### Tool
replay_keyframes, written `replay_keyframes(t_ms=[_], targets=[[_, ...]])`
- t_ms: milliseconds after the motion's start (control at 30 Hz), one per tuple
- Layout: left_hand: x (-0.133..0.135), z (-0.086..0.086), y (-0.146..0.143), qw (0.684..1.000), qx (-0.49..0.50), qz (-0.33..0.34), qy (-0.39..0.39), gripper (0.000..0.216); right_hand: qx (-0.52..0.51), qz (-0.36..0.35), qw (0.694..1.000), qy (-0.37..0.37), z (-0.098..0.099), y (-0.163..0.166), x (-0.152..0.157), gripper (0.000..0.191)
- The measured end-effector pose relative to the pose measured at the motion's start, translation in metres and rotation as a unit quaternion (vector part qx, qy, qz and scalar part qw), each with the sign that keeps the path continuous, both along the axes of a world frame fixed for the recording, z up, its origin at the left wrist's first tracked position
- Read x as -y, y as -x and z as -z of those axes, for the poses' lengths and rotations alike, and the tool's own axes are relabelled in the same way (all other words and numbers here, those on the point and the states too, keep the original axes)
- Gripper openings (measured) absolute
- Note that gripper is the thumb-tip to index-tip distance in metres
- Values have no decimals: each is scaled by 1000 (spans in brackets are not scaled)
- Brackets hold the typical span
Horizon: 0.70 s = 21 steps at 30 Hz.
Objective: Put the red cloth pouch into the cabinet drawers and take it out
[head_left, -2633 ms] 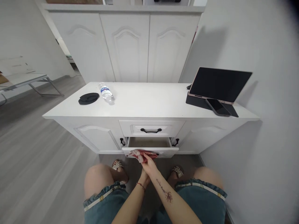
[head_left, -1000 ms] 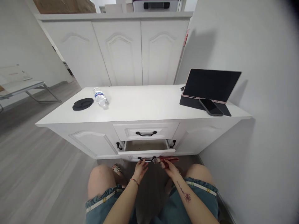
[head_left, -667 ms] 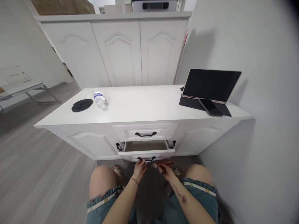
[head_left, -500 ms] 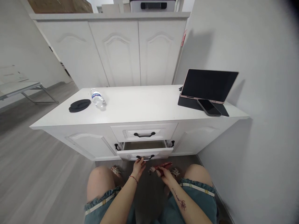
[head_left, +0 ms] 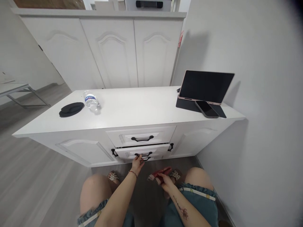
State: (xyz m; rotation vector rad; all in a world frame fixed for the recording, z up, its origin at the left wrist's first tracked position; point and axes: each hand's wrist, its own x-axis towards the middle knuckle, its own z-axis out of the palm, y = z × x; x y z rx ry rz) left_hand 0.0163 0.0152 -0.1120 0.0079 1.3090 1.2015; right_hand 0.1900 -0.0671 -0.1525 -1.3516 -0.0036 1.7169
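I squat before a low white cabinet (head_left: 132,112). My left hand (head_left: 137,162) reaches forward with its fingers on the black handle of the lower drawer (head_left: 142,153), which is pushed almost fully in. My right hand (head_left: 164,181) is closed on a folded red and white cloth (head_left: 159,174), held low above my right knee and clear of the drawer. Above the lower drawer, the upper drawer (head_left: 141,137) is closed.
A water bottle (head_left: 90,101) lies on the cabinet top beside a black round item (head_left: 70,109). At the right end a tablet (head_left: 205,85) leans on its stand with a phone (head_left: 206,108) before it. A wall stands close on the right; tall white cupboards (head_left: 106,50) rise behind.
The lower drawer went from open to nearly closed under my left hand. My right hand carried the cloth off the drawer front, down and back toward my right knee.
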Motion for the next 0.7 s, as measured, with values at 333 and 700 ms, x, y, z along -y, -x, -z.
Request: replay_keyframes(t_ms=[333,700], targets=[[-18,-6,-2,1000,-9,-4,9,21,8,10,1000,6,-1,3,0,14],[-14,-7,-5,993,-104,42,31,20,35,0,999,5,2,10,4,13]])
